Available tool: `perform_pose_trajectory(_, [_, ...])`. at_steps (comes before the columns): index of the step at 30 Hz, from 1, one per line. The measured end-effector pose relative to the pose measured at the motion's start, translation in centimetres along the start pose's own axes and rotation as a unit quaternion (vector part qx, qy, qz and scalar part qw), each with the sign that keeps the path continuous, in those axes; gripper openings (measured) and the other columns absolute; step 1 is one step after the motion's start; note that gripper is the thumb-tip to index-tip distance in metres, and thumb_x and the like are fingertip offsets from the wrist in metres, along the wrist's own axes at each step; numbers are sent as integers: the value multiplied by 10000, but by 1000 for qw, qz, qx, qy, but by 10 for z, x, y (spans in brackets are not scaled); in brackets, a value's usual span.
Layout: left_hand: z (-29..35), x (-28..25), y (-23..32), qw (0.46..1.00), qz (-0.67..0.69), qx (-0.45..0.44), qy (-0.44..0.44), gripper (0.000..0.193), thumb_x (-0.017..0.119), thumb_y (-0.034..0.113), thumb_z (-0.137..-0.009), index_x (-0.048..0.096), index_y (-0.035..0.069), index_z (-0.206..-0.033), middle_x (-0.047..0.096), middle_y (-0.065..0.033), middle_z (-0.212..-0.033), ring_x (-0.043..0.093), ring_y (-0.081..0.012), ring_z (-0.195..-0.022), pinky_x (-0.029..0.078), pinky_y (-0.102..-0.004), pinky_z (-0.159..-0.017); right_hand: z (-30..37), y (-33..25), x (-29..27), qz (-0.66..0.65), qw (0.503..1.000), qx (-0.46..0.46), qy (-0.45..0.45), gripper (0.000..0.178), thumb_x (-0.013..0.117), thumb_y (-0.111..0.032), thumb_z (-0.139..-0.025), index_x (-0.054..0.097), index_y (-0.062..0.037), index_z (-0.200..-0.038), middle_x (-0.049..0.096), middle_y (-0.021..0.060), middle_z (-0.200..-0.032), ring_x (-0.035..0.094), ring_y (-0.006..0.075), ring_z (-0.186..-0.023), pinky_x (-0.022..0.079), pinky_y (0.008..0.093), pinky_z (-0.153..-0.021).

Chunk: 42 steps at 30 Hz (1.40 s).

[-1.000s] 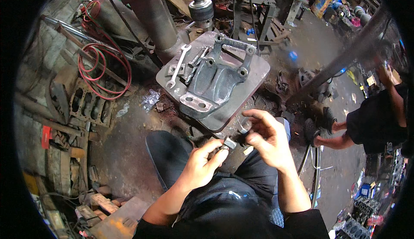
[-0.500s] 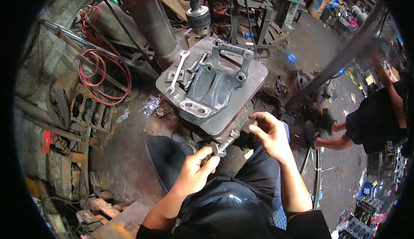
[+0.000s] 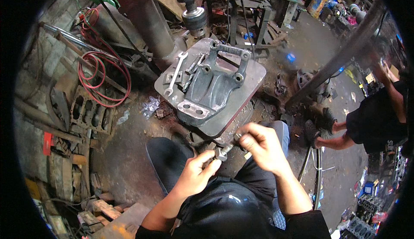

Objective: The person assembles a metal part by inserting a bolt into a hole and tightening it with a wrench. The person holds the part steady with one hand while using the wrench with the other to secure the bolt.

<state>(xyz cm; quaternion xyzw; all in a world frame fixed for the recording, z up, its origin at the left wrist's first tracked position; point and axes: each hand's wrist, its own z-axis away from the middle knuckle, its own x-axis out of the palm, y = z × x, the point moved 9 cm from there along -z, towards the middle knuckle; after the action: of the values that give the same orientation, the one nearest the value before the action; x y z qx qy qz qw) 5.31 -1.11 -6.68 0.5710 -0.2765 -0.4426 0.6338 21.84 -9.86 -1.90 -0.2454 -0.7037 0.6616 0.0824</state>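
Bolt: a threaded bolt (image 3: 227, 146) held in front of my lap, just below the edge of the steel plate (image 3: 254, 77).
Nut: at the bolt's lower end (image 3: 221, 153), pinched in my left hand (image 3: 196, 175).
Right hand: (image 3: 263, 146) closed on the upper end of the bolt.
Change: half a second ago my hands sat nearer the plate; they are lower and closer together now, so I judge the nut is being turned on.
Hidden: threads and bolt head are covered by my fingers.
Around: cast bracket (image 3: 213, 86) and wrench (image 3: 176, 73) lie on the plate.

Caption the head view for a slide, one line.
Seated person's left hand and right hand hold a bolt with nut below a cast bracket on a steel plate.
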Motion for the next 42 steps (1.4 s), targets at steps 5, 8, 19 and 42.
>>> perform_pose_trajectory(5, [3,2,-4,999,-34,-32,-16,224,641,122,-969,638,-25,-1139,618,-40,-764,562,-74,-672,460,-261,-606,-5,-26,0,26,995,-61,-75,180,701,-142,-923,687,0,-1033,680,118,-950,630,167,-921,500,320,-809])
perform_pose_trajectory(8, [4,1,3,999,-38,7,-17,235,647,112,-962,633,-28,-1150,626,-59,-749,565,-97,-643,473,-288,-598,-5,-30,-2,-65,992,-63,-89,214,712,-146,-914,696,-9,-1078,685,123,-1066,617,198,-1042,504,330,-872])
perform_pose_trajectory(19, [9,3,-18,995,-62,-50,-56,252,650,178,-972,638,-12,-1138,603,-97,-693,515,-81,-641,457,-295,-585,1,-15,10,-2,986,-76,-148,242,733,-129,-886,663,-20,-1090,668,128,-1028,639,251,-948,519,350,-791])
perform_pose_trajectory(42, [19,-5,-40,994,-28,-78,-73,249,599,224,-1012,629,1,-1118,586,-12,-726,547,-82,-671,479,-270,-638,-7,8,30,116,977,61,-165,250,719,-225,-911,671,-4,-1017,670,189,-940,666,330,-875,509,393,-762])
